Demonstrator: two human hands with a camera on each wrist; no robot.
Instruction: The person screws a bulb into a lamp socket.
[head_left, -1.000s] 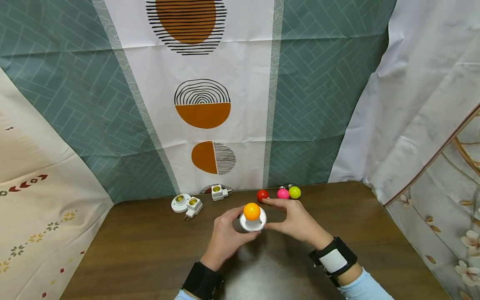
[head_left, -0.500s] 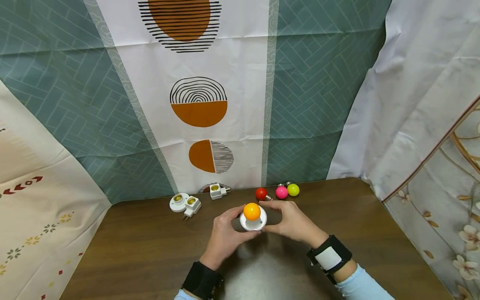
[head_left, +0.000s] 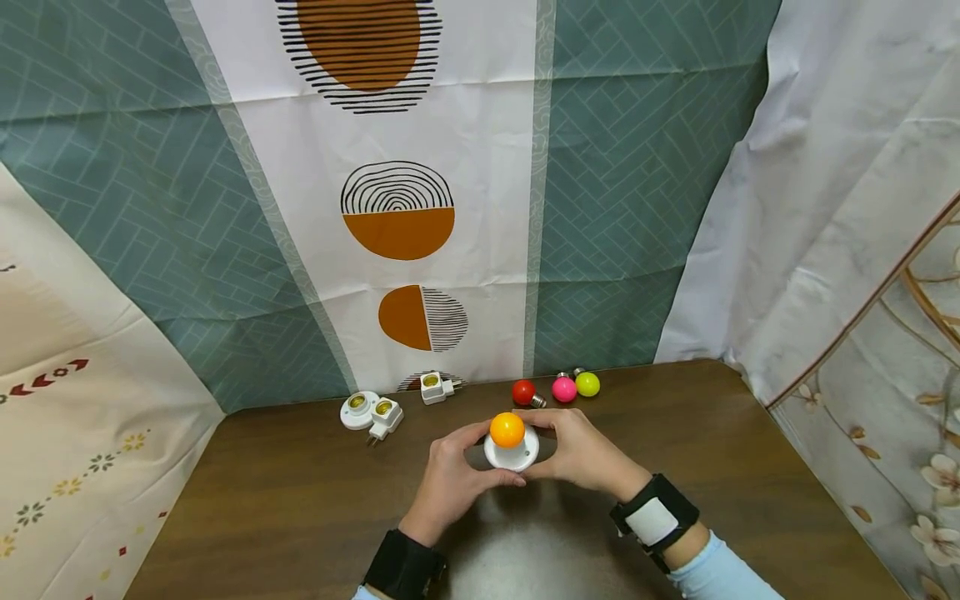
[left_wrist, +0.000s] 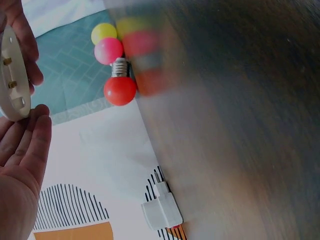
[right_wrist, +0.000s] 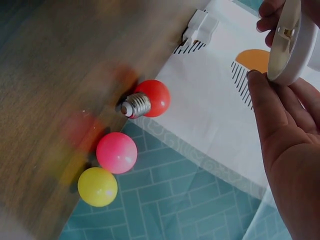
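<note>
A round white lamp holder point(head_left: 512, 458) with an orange bulb point(head_left: 507, 430) standing in its socket is held up over the table between both hands. My left hand point(head_left: 453, 479) grips its left side, thumb at the near rim and fingers at the far side. From the right, my right hand point(head_left: 581, 450) holds the rim between index finger and thumb. In the left wrist view the base's hollow underside point(left_wrist: 19, 92) shows brass screws, and fingers from both sides meet its edge. The right wrist view shows the holder point(right_wrist: 287, 67) tilted above my fingers.
At the back right of the brown table point(head_left: 300, 500) lie a red bulb point(head_left: 523, 392), a pink bulb point(head_left: 564, 389) and a yellow-green bulb point(head_left: 588, 384). Back left are a round socket point(head_left: 354, 414), a plug-in socket point(head_left: 386, 417) and another plug-in socket point(head_left: 432, 387). A patterned cloth hangs behind.
My right index finger has drawn back from in front of the red bulb to the holder's rim, baring that bulb's screw base. Holder and hands have shifted slightly toward me.
</note>
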